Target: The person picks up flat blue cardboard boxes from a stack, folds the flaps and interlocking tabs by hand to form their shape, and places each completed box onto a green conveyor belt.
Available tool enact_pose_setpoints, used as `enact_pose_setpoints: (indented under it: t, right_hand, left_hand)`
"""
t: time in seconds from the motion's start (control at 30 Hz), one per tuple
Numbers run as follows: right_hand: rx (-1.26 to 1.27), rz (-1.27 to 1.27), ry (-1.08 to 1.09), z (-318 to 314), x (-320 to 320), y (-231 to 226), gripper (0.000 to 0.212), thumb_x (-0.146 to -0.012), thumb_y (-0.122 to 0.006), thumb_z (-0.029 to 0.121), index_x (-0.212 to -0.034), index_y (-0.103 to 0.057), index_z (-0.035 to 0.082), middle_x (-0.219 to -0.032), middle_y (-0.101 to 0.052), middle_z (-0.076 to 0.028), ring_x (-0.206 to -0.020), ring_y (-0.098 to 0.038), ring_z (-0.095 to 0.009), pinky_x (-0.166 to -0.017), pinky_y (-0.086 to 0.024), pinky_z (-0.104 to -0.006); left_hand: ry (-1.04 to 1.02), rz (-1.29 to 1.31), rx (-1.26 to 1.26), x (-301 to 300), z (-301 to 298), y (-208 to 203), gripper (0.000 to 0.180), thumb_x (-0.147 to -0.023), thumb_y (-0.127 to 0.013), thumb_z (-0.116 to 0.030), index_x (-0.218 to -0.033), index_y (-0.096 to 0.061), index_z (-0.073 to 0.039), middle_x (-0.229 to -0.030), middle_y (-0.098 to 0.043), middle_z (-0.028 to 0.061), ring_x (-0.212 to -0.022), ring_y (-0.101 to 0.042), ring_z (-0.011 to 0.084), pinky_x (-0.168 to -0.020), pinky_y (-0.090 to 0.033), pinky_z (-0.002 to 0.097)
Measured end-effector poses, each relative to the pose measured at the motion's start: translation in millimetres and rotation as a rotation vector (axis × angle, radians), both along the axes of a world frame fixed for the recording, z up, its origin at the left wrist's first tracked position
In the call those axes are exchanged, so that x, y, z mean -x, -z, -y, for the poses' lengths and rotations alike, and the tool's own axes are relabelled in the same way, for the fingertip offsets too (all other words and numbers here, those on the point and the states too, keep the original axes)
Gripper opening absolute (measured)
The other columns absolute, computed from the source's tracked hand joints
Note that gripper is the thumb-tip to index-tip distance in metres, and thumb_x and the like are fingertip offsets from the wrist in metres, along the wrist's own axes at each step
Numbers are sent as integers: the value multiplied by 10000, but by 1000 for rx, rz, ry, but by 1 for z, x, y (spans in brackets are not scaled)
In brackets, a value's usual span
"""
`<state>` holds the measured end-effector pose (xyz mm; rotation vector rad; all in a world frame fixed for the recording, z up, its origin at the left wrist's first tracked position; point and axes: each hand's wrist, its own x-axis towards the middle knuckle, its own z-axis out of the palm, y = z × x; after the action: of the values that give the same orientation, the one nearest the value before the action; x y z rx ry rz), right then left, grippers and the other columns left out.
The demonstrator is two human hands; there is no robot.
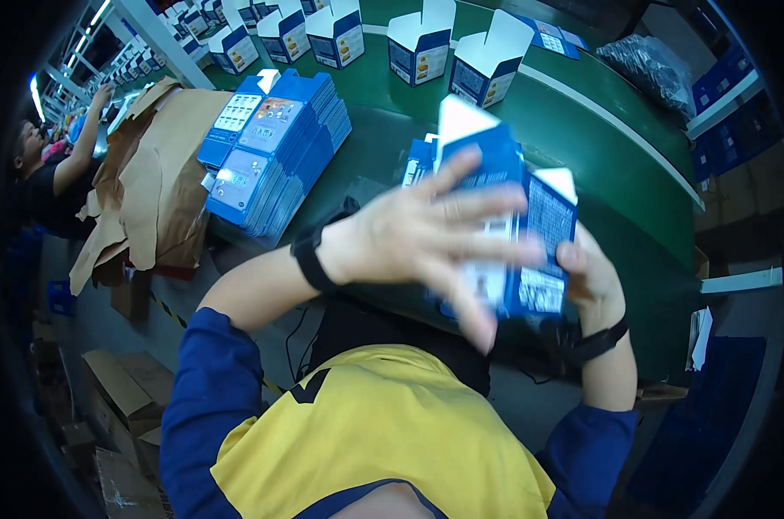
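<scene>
In front of my chest a blue carton (548, 238) with printed sides stands partly folded up, white inner flaps showing at its top. My right hand (598, 275) grips its right side, thumb against the printed panel. Across the carton's near left side passes my left hand (431, 235), fingers spread and smeared by motion; whether it touches the carton I cannot tell. It hides much of the carton's front. To the left of my left hand lies a tall stack of flat blue cartons (266, 143).
Crumpled brown paper (163, 169) lies left of the stack. Several opened cartons (487, 69) stand along the green conveyor (617, 143) at the back. A clear plastic bag (647, 69) sits far right. Another person (72, 177) works at far left. Cardboard boxes (128, 385) are at lower left.
</scene>
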<state>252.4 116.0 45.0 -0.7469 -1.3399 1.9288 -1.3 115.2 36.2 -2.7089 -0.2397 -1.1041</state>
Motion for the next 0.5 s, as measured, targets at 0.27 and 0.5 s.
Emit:
enact_pose_setpoints:
  t: [0.27,0.5]
  right_hand:
    - [-923,942,752,-198,-29,46,1249,-596,-805,123,-1440,112,38,-1388,-319,-268,-1251,-393,-360,-1036,-343,-365]
    - [-850,1149,836,-198,-53,124,1026,-694,-752,179,-1426,-52,19,-1384,-341,-234,-1205,-444,-366,-989,-391,-391]
  left_hand:
    - [-858,165,1248,-2,-38,63,808,-753,-720,-372,-1370,-306,-55,-1175,-541,215,-991,-594,368,-850,-481,450]
    - [-1020,-95,1165,-15,-52,85,894,-709,-757,-370,-1397,-278,-59,-1106,-550,216,-962,-598,367,-820,-490,433]
